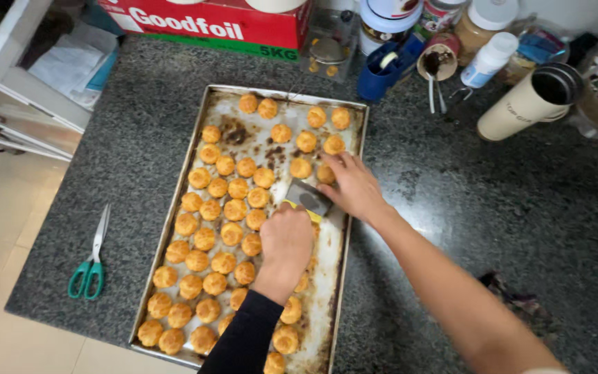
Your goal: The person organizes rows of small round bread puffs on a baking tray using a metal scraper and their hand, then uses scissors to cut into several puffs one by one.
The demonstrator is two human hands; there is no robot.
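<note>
Working over the dark speckled counter (493, 208), I have the long metal baking tray (187, 181) as my landmark, and it lies lengthwise in front of me, filled with rows of small golden puffs (217, 187) on its left and middle. Near the tray's right edge, my left hand (286, 239), in a dark sleeve, is closed in a fist around the yellow handle of a scraper (307, 198), whose flat metal blade rests on the bare, stained stretch of the tray. My right hand (356, 185) lies open, fingers spread, steadying the tray's right rim beside the blade. I judge I'm loosening puffs from the tray; the next push wants a low, flat blade angle. Left of the tray lie green-handled scissors (93, 257).
</note>
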